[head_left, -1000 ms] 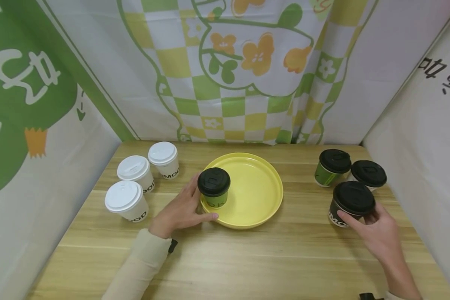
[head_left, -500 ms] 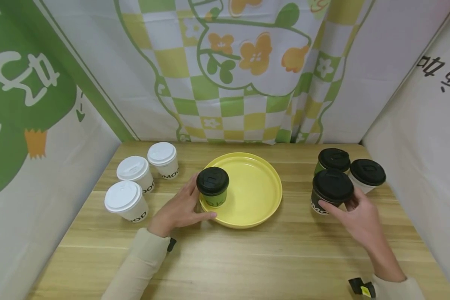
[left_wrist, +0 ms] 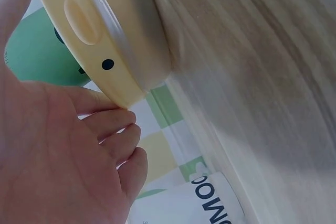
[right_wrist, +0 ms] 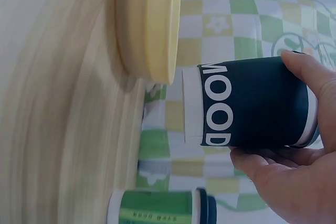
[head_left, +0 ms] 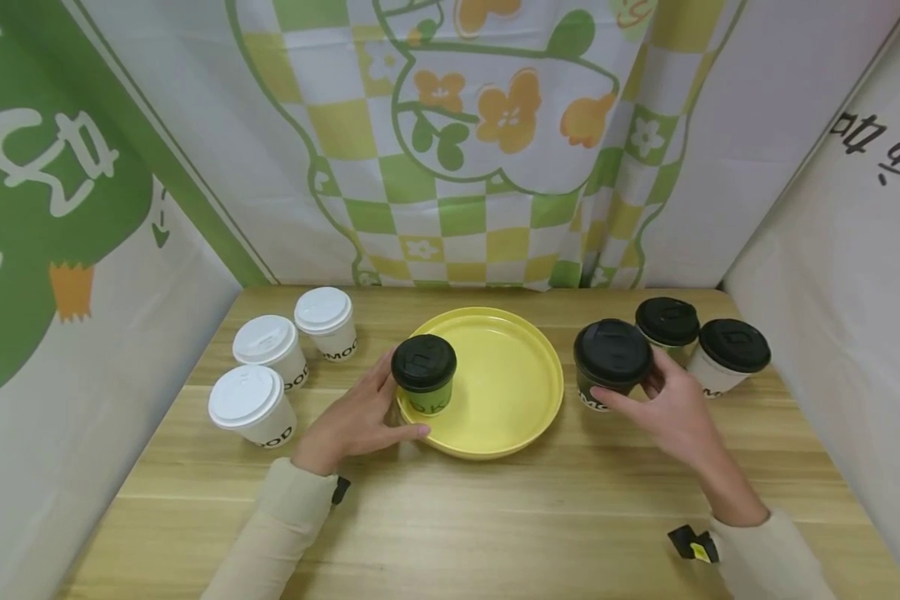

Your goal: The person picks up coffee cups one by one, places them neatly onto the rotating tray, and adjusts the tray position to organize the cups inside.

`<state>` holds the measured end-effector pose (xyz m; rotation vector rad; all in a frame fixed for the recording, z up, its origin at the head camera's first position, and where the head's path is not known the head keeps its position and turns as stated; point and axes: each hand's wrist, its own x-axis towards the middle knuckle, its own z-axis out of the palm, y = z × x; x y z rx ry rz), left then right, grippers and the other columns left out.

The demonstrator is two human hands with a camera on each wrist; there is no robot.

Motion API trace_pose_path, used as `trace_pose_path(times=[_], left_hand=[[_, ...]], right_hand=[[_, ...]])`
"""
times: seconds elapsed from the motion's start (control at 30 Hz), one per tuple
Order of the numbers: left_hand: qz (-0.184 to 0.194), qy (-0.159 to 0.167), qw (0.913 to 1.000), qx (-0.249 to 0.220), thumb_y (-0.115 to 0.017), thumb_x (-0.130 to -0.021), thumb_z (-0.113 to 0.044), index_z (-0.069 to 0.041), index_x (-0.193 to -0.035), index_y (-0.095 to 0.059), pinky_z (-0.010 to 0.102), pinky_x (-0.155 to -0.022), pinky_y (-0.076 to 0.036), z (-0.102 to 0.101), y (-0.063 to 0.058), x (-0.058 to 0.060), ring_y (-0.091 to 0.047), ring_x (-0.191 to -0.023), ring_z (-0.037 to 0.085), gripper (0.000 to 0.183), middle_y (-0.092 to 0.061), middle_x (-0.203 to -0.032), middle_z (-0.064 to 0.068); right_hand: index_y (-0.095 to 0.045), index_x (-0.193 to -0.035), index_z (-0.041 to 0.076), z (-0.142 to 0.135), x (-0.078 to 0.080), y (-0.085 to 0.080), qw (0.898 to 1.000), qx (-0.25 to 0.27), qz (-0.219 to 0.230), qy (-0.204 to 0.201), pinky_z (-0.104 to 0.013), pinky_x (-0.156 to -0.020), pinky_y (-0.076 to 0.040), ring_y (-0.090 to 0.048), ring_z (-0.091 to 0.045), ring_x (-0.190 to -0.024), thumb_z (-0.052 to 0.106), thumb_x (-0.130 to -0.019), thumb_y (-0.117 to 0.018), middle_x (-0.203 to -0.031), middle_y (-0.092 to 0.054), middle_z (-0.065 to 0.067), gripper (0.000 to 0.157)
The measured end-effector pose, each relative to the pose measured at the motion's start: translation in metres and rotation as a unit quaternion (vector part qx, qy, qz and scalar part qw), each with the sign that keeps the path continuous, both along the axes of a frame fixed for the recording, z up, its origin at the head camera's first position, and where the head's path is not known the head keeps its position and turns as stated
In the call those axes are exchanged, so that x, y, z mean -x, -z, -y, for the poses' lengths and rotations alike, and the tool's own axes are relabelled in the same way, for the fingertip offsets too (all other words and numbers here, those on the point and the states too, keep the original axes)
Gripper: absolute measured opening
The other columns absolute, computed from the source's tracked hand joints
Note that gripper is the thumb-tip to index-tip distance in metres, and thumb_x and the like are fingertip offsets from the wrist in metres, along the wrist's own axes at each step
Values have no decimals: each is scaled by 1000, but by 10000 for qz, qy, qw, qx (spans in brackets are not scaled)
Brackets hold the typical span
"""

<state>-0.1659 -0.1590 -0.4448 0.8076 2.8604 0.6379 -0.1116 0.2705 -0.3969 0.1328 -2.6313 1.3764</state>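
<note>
My left hand (head_left: 356, 421) holds the left rim of a round yellow plate (head_left: 495, 454), its thumb along the near edge. In the left wrist view its fingertips meet the rim, which bears black dots. A green paper cup (head_left: 429, 400) with a black lid stands upright on the plate's left side. My right hand (head_left: 675, 408) grips a black-sleeved paper cup (right_wrist: 257, 103) near its lid, just right of the plate. The right wrist view shows that cup upright, its base raised off the wooden table (head_left: 495, 533).
Three white-lidded paper cups (head_left: 251, 404) stand at the left. Behind my right hand are a green cup (right_wrist: 157, 206) and a white cup (head_left: 720, 371), both black-lidded. Printed curtains (head_left: 487, 217) enclose the table's back and sides.
My right hand has lifted the black cup and carried it leftward from the right-hand group, close to the plate. The left hand stays at the rim, and the green cup remains on the plate.
</note>
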Motion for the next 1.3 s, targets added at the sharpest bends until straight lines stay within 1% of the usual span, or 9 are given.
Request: trace_pose_path(times=[0.03,0.1,0.2,0.27,0.43,0.67,0.9,1.13,1.3], left_hand=[[2,-10,10000,13,-74,-91,-61,-11,-171,-5,60,-130,-30,1,0,0,-18,-164,42,117,-9,-178,20],[-8,-13,10000,10,-74,-91,-62,-11,-171,-6,60,-130,-30,2,1,0,-19,-163,43,117,-9,-178,20],[-31,-14,10000,-21,-72,-92,-62,-11,-171,-6,60,-130,-30,4,2,0,-20,-163,43,116,-9,-178,20],[-41,-1,10000,-47,-72,-93,-62,-12,-172,-5,61,-130,-29,5,2,-1,-20,-163,43,115,-9,-178,20],[54,18,10000,16,-68,-97,-58,-12,-171,-1,61,-131,-27,7,1,-2,-17,-164,42,111,-7,-178,20],[106,-52,9997,215,-60,-103,-56,-3,-170,-5,59,-132,-25,10,0,-4,-15,-164,42,101,-5,-178,20],[84,-104,9997,195,-61,-99,-63,-1,-169,-5,56,-134,-23,9,0,-6,-14,-165,40,108,-4,-178,19],[86,-160,9997,165,-62,-97,-65,-1,-169,-2,56,-134,-22,7,4,-6,-13,-166,38,113,-5,-178,21],[55,-174,9997,140,-63,-97,-65,0,-169,-4,56,-134,-22,6,4,-7,-15,-165,37,113,-7,-178,21]], right_hand=[[-49,-156,9,4,2,0,10000,-6,-60,-48,1,-95,-45,-65,-23,-132,32,-85,-91,-146,-63,-19,85],[-51,-155,9,11,5,-1,9998,-2,-139,-151,0,-94,-46,-66,-20,-128,30,-85,-92,-143,-66,-18,84],[-53,-153,9,22,10,-1,9995,89,-51,-287,0,-95,-46,-66,-17,-128,31,-84,-92,-141,-67,-16,82],[-52,-153,9,30,12,-1,9990,206,67,-400,0,-98,-45,-62,-29,-134,31,-84,-92,-144,-66,-16,82],[-51,-154,9,47,18,1,9965,451,218,-671,-5,-102,-47,-60,-28,-138,29,-83,-93,-147,-64,-14,84],[-51,-153,7,71,22,11,9882,824,271,-1260,-18,-103,-54,-64,-26,-133,21,-82,-93,-145,-65,-13,85],[-57,-146,9,94,26,23,9808,1040,380,-1605,-24,-103,-58,-68,-25,-127,20,-79,-95,-139,-68,-10,77],[-53,-149,10,115,30,35,9701,1272,514,-2004,-30,-107,-57,-67,-25,-131,19,-80,-94,-143,-65,-9,81],[-53,-148,10,126,31,39,9656,1369,607,-2127,-31,-108,-57,-66,-24,-132,17,-80,-94,-143,-65,-8,80]])
